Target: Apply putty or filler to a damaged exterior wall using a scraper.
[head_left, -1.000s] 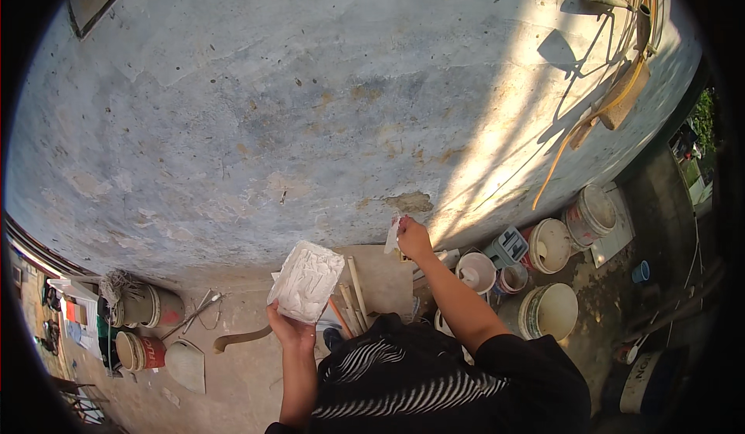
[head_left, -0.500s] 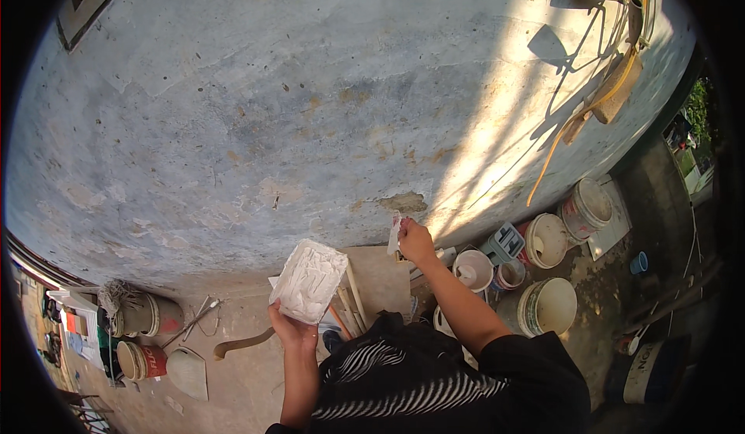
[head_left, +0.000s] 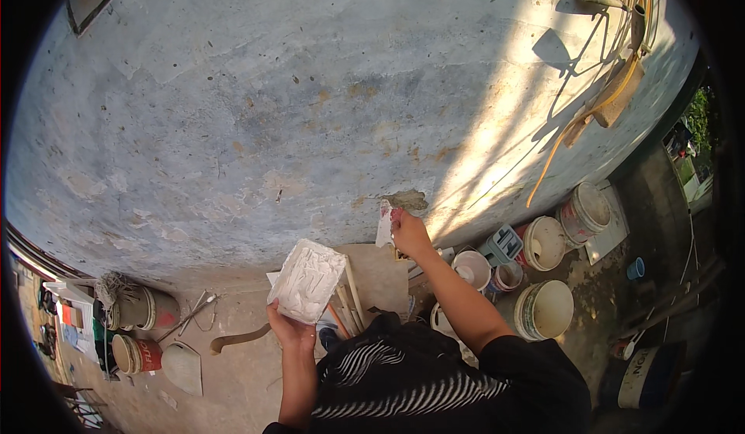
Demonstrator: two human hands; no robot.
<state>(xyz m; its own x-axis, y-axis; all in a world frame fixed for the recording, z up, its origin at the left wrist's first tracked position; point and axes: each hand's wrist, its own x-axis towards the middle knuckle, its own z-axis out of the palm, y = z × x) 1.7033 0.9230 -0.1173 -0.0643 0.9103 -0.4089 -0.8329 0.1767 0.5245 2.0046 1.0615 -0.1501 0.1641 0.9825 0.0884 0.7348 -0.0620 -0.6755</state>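
My left hand (head_left: 293, 330) grips the near edge of a shallow rectangular tray (head_left: 309, 280) filled with white putty, its surface marked by ridges. My right hand (head_left: 410, 232) is closed on a putty knife (head_left: 384, 224) with a wide, pale-smeared blade and a reddish handle. The blade is at the wall, just below and left of a rough chipped hole (head_left: 408, 199) in the plaster; I cannot tell whether it touches. Around the hole the blue-grey wall (head_left: 256, 124) is stained and flaking.
Several paint buckets (head_left: 545, 308) stand at the right along the wall's foot, near a grey-blue container (head_left: 503, 244). More buckets (head_left: 140, 354) and a curved wooden handle (head_left: 239, 339) are at the left. Poles (head_left: 355, 290) lean behind the tray. Hoses (head_left: 559, 155) hang upper right.
My right hand has moved slightly left with the putty knife, whose blade now shows broader and nearer the hole's left end. The tray in my left hand stays almost where it was.
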